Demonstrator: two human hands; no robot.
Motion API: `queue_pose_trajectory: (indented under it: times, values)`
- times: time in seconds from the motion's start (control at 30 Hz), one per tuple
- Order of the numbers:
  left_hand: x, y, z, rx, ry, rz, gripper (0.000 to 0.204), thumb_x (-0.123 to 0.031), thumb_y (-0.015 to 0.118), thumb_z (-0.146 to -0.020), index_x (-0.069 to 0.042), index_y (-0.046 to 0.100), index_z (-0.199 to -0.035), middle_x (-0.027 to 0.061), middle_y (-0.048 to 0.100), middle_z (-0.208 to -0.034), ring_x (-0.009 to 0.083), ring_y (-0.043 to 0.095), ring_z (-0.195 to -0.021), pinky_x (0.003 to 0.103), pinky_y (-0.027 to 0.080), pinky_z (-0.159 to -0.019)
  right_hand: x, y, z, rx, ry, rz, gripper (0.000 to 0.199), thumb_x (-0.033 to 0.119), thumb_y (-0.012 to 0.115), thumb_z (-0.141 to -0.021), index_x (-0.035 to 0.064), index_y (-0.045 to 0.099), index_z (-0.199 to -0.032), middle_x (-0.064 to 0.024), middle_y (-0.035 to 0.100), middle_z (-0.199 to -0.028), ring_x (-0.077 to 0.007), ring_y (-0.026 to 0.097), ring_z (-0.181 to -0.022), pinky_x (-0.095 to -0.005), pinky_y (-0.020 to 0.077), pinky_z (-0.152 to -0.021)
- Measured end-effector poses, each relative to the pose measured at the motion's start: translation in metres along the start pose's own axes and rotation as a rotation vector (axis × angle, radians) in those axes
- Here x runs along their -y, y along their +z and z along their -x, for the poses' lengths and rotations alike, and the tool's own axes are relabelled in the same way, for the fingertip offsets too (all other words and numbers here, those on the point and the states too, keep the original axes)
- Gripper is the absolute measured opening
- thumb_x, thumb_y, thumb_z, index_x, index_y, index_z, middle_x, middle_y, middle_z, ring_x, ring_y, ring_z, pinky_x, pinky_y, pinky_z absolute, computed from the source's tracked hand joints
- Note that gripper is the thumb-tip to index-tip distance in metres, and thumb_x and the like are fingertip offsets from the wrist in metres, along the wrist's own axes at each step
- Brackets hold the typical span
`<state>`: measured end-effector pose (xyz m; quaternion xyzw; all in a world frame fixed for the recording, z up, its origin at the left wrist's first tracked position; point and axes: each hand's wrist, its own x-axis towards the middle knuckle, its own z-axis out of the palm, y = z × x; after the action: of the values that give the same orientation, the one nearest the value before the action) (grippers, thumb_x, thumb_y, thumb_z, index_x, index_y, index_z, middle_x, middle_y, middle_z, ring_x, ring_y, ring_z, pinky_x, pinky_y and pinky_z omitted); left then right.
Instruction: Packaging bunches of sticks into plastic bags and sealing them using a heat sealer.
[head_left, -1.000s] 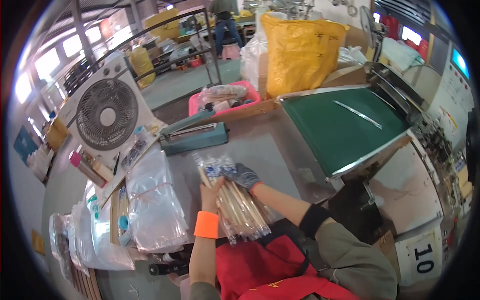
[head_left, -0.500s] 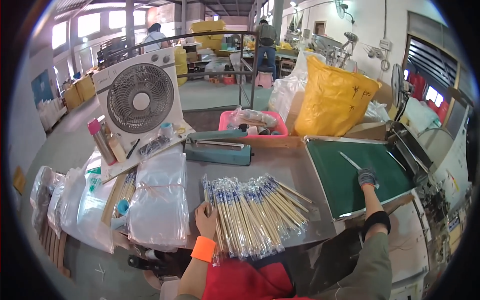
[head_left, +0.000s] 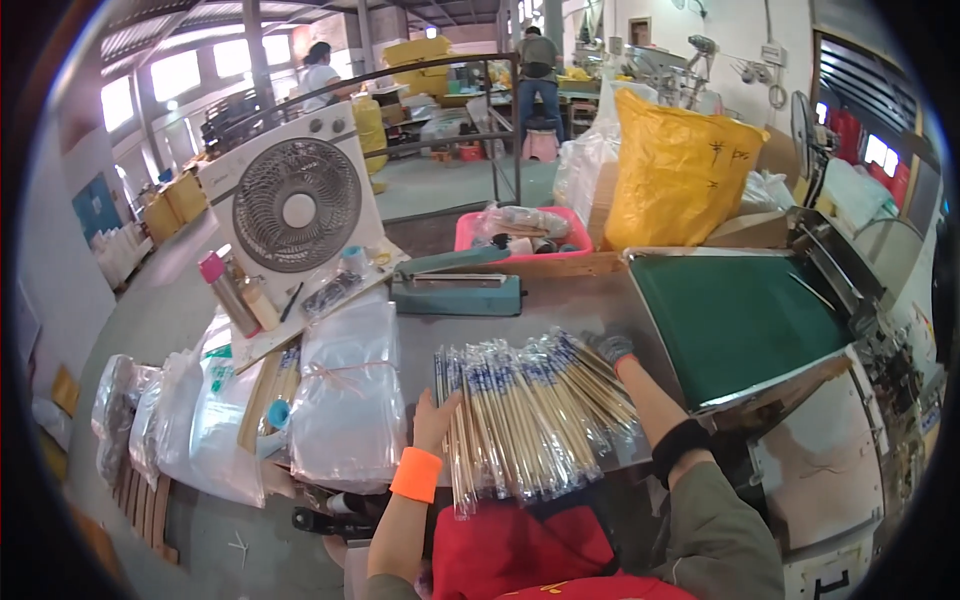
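A fan of wrapped chopsticks [head_left: 530, 415] lies spread on the grey table [head_left: 560, 300], near its front edge, just in front of the person. Each pair sits in a clear sleeve, and their long axes run from the front edge toward the back; the near ends bunch together while the far ends splay out, the rightmost ones leaning toward the green conveyor belt [head_left: 735, 320]. The left hand [head_left: 437, 420], with an orange wristband [head_left: 416, 474] below it, rests flat with loose fingers against the left side of the fan, touching the outermost sleeves and gripping nothing. The right hand [head_left: 612, 350], in a grey glove, lies at the far right tips of the chopsticks; whether its fingers close on any of them cannot be told.

To the left of the chopsticks a stack of clear plastic bags [head_left: 345, 390] covers the table's left part. Behind it, toward the back edge, sits a teal heat sealer [head_left: 457, 292]. A white box fan [head_left: 295, 215] stands at the back left corner, and a pink basket [head_left: 520, 232] and a yellow sack [head_left: 675, 175] stand beyond the back edge.
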<state>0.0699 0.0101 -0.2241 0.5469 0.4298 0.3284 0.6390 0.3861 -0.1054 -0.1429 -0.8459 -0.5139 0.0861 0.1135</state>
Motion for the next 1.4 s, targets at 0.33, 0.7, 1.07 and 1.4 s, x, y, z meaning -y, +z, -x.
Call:
queue_pose_trajectory:
  times: [0.33, 0.7, 1.07, 1.4]
  values:
    - [-0.004, 0.036, 0.077, 0.047, 0.065, 0.313, 0.07, -0.019, 0.076, -0.07, 0.003, 0.034, -0.122, 0.0114, 0.052, -0.109, 0.0203, 0.054, -0.098, 0.031, 0.043, -0.087, 0.124, 0.105, 0.085, 0.123, -0.11, -1.133, 0.064, 0.043, 0.064, -0.075, 0.0028, 0.047, -0.123, -0.016, 0.056, -0.115, -0.0274, 0.053, -0.107, -0.0341, 0.0399, -0.092]
    - [0.019, 0.012, 0.195, 0.26, -0.045, 0.118, 0.098, -0.024, 0.078, -0.067, 0.001, 0.014, -0.137, 0.0154, 0.04, -0.127, 0.0222, 0.043, -0.117, 0.031, 0.035, -0.098, 0.066, 0.118, 0.239, 0.133, 0.032, -1.313, 0.069, 0.028, 0.07, -0.076, 0.0012, 0.036, -0.13, -0.0108, 0.05, -0.121, -0.0203, 0.046, -0.114, -0.0309, 0.0354, -0.099]
    - [0.011, 0.056, 0.186, 0.074, 0.039, -0.34, 0.085, -0.047, 0.077, -0.059, 0.007, 0.037, -0.111, 0.0218, 0.048, -0.109, 0.0338, 0.056, -0.096, 0.037, 0.048, -0.079, 0.104, 0.069, 0.143, 0.6, -0.527, -0.991, 0.068, 0.023, 0.07, -0.074, 0.0013, 0.04, -0.13, -0.0111, 0.048, -0.128, -0.0187, 0.047, -0.115, -0.0308, 0.0373, -0.097]
    - [-0.052, -0.138, 0.129, -0.145, 0.314, -0.696, 0.019, -0.016, 0.068, -0.07, -0.005, 0.063, -0.084, 0.0097, 0.062, -0.082, 0.0257, 0.059, -0.079, 0.035, 0.046, -0.073, 0.096, 0.081, 0.13, 0.871, -0.324, -1.348, 0.031, 0.01, 0.062, -0.077, 0.0009, 0.061, -0.106, -0.0104, 0.062, -0.108, -0.0192, 0.056, -0.102, -0.032, 0.0434, -0.091]
